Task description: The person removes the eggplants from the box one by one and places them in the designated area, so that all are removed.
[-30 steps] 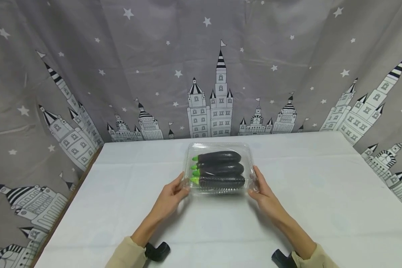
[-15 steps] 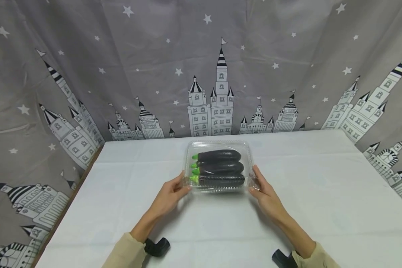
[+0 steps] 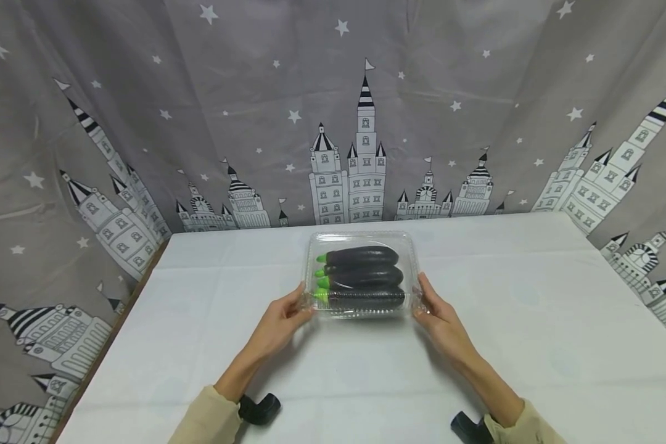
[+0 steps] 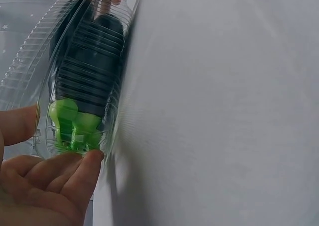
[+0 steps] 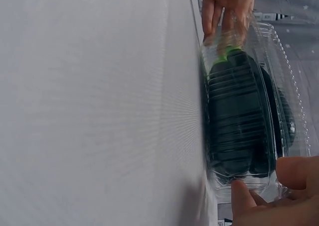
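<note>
Box (image 3: pixel 361 239) lies between left hand (image 3: pixel 277 324) and right hand (image 3: pixel 445 327); thumb and fingers of each pinch one end. Eggplants (image 3: pixel 365 276) lie inside, green ends toward left fingers. Grip matches half a second earlier.

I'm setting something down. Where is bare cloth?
Right of the right hand, to the cloth's edge; left of the left hand, likewise; and between the arms, on the near side of the clear container. Crowded: the back middle, where both hands hold the container of eggplants.
</note>
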Tool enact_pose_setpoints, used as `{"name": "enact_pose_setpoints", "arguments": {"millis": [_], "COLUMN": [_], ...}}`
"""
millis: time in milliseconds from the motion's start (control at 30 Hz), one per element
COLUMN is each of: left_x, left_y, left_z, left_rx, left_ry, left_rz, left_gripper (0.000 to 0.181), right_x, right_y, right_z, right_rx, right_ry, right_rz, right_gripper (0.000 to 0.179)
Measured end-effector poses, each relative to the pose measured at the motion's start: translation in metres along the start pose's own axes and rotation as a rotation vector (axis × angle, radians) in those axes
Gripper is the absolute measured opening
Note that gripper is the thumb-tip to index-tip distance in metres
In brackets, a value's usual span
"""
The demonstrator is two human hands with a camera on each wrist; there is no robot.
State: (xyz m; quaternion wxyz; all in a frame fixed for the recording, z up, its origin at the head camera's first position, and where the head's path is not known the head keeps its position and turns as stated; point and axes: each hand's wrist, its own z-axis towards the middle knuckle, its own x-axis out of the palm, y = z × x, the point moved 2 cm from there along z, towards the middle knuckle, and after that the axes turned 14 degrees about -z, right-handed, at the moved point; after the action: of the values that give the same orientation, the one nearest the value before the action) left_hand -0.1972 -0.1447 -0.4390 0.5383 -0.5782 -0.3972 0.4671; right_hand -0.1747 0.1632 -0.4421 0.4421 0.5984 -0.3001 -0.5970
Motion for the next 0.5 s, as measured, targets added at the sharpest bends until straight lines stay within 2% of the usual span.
{"name": "enact_pose_setpoints", "arguments": {"millis": [233,500], "left_x": [-0.0010,-0.0002], "left_y": [-0.0022,-0.0034], "left_z": [0.0009,0.0006], "left_rx": [-0.021,-0.033], "left_ry": [0.015,0.002], "left_rz": [0.008,-0.015], "left_gripper": [0.065,0.067], "right_x": [0.0003,0.0002], "right_y": [-0.0027,-0.0014], "right_z": [-0.0007,0.0002], "right_rx": [-0.027,0.014], "right_ry": [-0.023,-0.056], "right_rz": [-0.066,0.038], "right_gripper": [0.061,0.064]}}
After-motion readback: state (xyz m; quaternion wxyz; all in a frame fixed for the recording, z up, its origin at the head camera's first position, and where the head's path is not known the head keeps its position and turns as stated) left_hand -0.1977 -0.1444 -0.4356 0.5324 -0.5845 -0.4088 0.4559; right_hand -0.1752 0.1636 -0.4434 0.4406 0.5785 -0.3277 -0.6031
